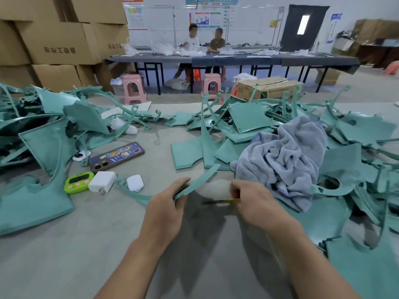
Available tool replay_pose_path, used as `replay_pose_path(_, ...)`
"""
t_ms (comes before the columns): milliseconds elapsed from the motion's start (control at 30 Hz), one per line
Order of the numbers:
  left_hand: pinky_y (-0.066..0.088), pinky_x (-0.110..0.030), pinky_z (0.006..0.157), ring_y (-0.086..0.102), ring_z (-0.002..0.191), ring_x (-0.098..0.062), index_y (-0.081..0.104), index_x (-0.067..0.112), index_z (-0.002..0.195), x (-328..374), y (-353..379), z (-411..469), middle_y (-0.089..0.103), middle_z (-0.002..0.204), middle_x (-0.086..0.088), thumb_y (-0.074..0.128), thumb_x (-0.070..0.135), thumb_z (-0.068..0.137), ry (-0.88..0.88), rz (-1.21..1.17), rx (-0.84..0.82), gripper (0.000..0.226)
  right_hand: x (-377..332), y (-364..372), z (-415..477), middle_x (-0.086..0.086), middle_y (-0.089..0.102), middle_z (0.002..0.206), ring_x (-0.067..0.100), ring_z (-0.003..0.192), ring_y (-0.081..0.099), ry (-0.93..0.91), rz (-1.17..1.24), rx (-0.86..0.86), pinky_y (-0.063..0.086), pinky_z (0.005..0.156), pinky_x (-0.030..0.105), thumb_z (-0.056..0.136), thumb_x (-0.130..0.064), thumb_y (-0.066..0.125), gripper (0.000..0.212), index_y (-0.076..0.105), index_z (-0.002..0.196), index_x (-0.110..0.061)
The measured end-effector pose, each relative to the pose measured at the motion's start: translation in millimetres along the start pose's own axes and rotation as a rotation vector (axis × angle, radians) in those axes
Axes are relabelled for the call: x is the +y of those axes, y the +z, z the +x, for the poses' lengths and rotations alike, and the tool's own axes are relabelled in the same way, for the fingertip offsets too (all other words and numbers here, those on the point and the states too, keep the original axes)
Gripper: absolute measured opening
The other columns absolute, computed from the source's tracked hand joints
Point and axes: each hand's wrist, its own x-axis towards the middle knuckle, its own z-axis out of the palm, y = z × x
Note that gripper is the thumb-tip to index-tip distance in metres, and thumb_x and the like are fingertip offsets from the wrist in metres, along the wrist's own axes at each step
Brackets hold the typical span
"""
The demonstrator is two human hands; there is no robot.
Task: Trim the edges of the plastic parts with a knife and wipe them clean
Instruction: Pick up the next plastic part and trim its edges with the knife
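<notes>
Gripping blurred knife (224,201) — right hand (254,201)

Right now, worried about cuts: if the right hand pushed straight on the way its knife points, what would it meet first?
The knife would likely reach the left hand, gripping the teal strip; depth between them is unclear.

The left hand (166,206) grips a curved teal plastic strip (200,178) above the grey table (86,244); the right hand (252,201) holds a blurred knife (216,202), blade pointing left. A crumpled grey towel (287,160) lies right, and a phone (116,156) and green timer (78,182) left.
</notes>
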Motion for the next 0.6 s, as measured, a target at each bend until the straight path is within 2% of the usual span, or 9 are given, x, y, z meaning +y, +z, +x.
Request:
replay_pose_path(67,0.034,0.004,0.084,0.062,0.106,0.001,0.070,0.028,0.123,-1,1,2,0.064,0.109,0.033,0.067,0.005,0.092,0.012,0.006,0.015,0.039,11,-8,1,-0.008,0.059,0.073,0.012,0.069,0.053,-0.019,0.072,0.060,0.041,0.058,0.025,0.084,-0.006,0.054,0.023,0.050,0.076,-0.027)
replay_pose_path(133,0.038,-0.003,0.079,0.063,0.098,-0.004,0.072,0.029,0.119,-1,2,4,0.070,0.105,0.026,0.067,0.007,0.093,0.024,0.016,0.045,0.034,19,-15,4,-0.011,0.063,0.070,0.007,0.065,0.053,-0.006,0.257,0.169,0.042,0.060,0.021,0.088,-0.012,0.062,0.025,0.051,0.075,-0.029)
replay_pose_path(233,0.042,-0.019,0.076,0.066,0.091,-0.012,0.073,0.027,0.117,1,3,9,0.075,0.102,0.015,0.068,0.013,0.094,-0.004,0.038,0.073,0.028,14,-21,4,-0.006,0.074,0.078,0.017,0.063,0.061,0.047,0.651,0.298,0.051,0.065,0.038,0.097,-0.013,0.062,0.019,0.058,0.082,-0.025)
replay_pose_path(300,0.040,-0.021,0.073,0.066,0.088,-0.014,0.074,0.027,0.115,2,3,11,0.076,0.097,0.013,0.068,0.014,0.094,-0.020,0.037,0.084,0.025,-2,-17,-1,-0.003,0.076,0.082,0.010,0.055,0.057,0.018,0.819,0.279,0.048,0.058,0.033,0.100,-0.010,0.059,0.019,0.067,0.089,-0.023)
replay_pose_path(367,0.037,-0.019,0.070,0.063,0.084,-0.013,0.075,0.025,0.110,3,3,12,0.075,0.094,0.012,0.070,0.013,0.093,-0.001,0.024,0.104,0.022,-21,-5,-10,-0.008,0.076,0.084,0.001,0.053,0.052,-0.089,0.790,0.176,0.041,0.055,0.025,0.100,-0.015,0.061,0.021,0.073,0.086,-0.024)
replay_pose_path(433,0.036,-0.016,0.069,0.061,0.082,-0.012,0.075,0.023,0.106,2,3,13,0.074,0.092,0.011,0.070,0.013,0.093,0.016,0.023,0.100,0.017,-40,9,-20,-0.009,0.068,0.069,0.004,0.051,0.046,-0.176,0.743,0.111,0.035,0.051,0.025,0.100,-0.022,0.062,0.022,0.073,0.081,-0.023)
replay_pose_path(500,0.038,-0.012,0.067,0.059,0.076,-0.008,0.074,0.025,0.099,-2,3,14,0.069,0.085,0.017,0.070,0.014,0.093,0.019,0.013,0.073,0.013,-52,19,-26,0.003,0.065,0.069,0.019,0.056,0.050,-0.223,0.715,0.168,0.040,0.054,0.037,0.099,-0.023,0.063,0.024,0.070,0.077,-0.022)
replay_pose_path(567,0.040,-0.014,0.066,0.058,0.073,-0.006,0.072,0.027,0.091,-4,2,16,0.067,0.077,0.019,0.069,0.015,0.093,0.002,-0.043,0.056,0.013,-56,20,-29,0.003,0.068,0.073,0.022,0.065,0.057,-0.224,0.722,0.227,0.045,0.062,0.038,0.099,-0.023,0.063,0.026,0.070,0.074,-0.021)
replay_pose_path(600,0.042,-0.017,0.065,0.058,0.072,-0.006,0.070,0.027,0.087,-6,3,18,0.067,0.075,0.017,0.069,0.017,0.093,-0.003,-0.079,0.054,0.011,-56,21,-29,0.002,0.069,0.073,0.019,0.063,0.057,-0.213,0.731,0.235,0.045,0.061,0.035,0.100,-0.024,0.063,0.027,0.070,0.074,-0.021)
